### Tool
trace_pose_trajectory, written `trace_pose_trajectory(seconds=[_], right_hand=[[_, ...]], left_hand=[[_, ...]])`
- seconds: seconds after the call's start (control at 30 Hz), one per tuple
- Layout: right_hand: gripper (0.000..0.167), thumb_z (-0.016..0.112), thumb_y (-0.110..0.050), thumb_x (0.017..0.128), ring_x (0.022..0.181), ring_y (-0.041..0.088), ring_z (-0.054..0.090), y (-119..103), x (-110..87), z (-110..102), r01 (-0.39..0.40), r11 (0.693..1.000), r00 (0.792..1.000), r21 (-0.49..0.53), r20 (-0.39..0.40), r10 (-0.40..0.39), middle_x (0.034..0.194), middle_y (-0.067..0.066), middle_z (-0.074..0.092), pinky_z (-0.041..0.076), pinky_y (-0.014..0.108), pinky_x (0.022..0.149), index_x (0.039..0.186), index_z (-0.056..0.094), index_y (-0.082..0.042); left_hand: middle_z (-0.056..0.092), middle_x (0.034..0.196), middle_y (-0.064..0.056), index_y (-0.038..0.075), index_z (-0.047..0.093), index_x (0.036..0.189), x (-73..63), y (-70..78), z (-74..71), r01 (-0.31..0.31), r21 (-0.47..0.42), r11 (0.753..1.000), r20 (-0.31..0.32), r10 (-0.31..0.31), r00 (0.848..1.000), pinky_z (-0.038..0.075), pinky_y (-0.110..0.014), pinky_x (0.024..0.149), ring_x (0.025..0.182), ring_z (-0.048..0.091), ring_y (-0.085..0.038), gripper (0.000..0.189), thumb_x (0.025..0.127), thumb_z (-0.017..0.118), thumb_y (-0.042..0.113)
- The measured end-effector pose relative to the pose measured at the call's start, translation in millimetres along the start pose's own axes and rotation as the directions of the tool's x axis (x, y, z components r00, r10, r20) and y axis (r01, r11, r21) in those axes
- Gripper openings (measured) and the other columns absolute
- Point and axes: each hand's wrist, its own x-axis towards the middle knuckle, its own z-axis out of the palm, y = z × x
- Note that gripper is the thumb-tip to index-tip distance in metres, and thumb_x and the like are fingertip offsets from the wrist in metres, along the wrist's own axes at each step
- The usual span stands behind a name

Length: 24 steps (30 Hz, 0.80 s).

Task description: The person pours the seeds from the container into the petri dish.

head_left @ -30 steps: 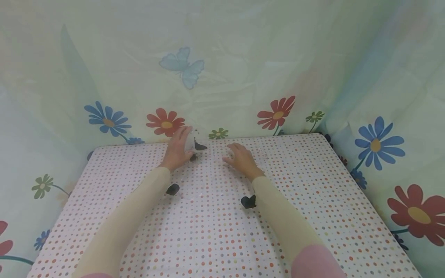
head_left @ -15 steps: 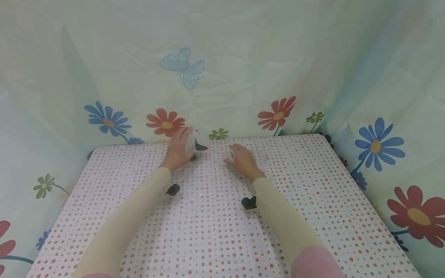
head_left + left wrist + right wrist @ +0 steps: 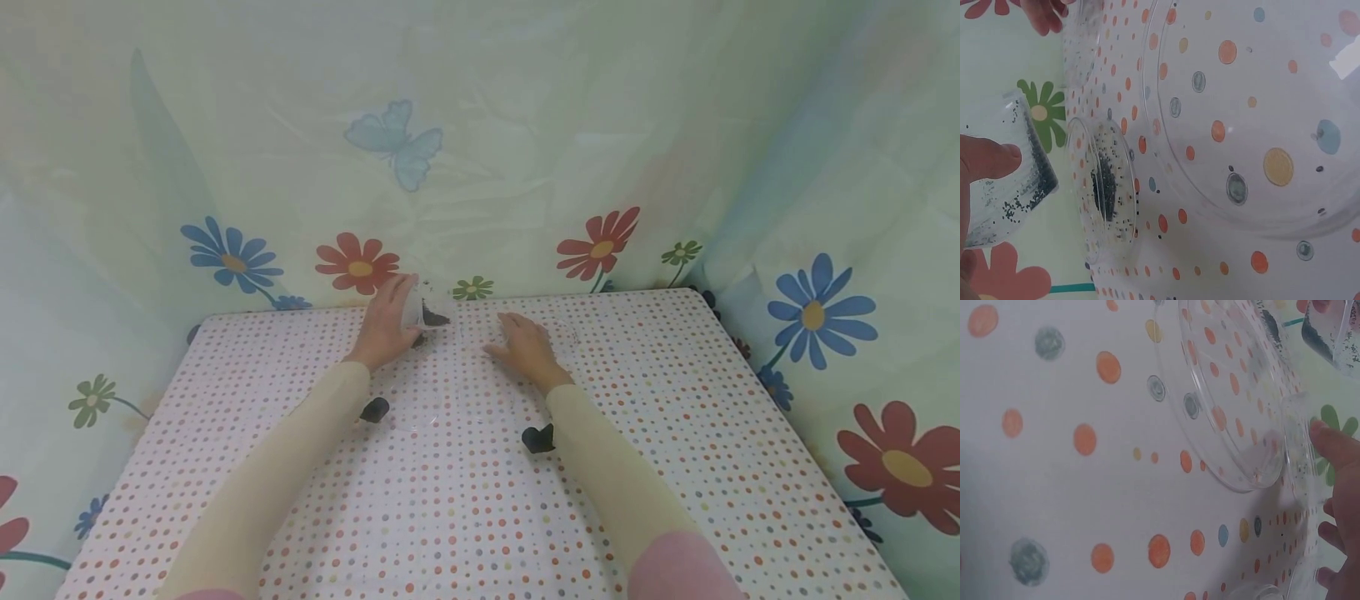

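My left hand [image 3: 382, 323] grips a clear plastic cup [image 3: 414, 310] near the table's far edge, thumb across its side. The cup is tilted, and small black grains [image 3: 1038, 169] lie along its lower side and cling to its walls. Just below the cup, in the left wrist view, a shallow clear dish [image 3: 1133, 187] holds a dark heap of grains with others scattered around. My right hand [image 3: 525, 346] hovers with fingers and thumb apart. In the right wrist view its thumb is close to another clear dish [image 3: 1300, 447] bearing a few grains.
A large clear round dish [image 3: 1254, 232] stands on the dotted tablecloth [image 3: 450, 517], nearer the body than the grain dish. Stray grains [image 3: 1321, 211] show in that area. More clear plastic rims [image 3: 1302, 578] appear beside the right hand. A flowered curtain [image 3: 510, 150] hangs behind the table.
My right hand's fingertips have drifted slightly to the right. The left hand still holds the tilted cup in nearly the same place.
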Motion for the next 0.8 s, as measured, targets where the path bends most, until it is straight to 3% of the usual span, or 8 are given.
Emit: trace_pose_trajectory(seconds=[0.8], right_hand=[[0.074,0.052,-0.051,0.095,0.147,0.032,0.025,2.4,-0.4,1.4,-0.054,0.998,0.994,0.043,0.099,0.050,0.156,0.014,0.033,0.014,0.052,0.123,0.150,0.030,-0.006]], left_hand=[[0.035,0.149,-0.009,0.014,0.028,0.150,0.6,-0.4,5.9,-0.014,0.027,1.000,0.006,0.014,1.000,0.034,-0.046,0.116,0.138,0.036,-0.026,0.088,0.077,0.079,0.013]])
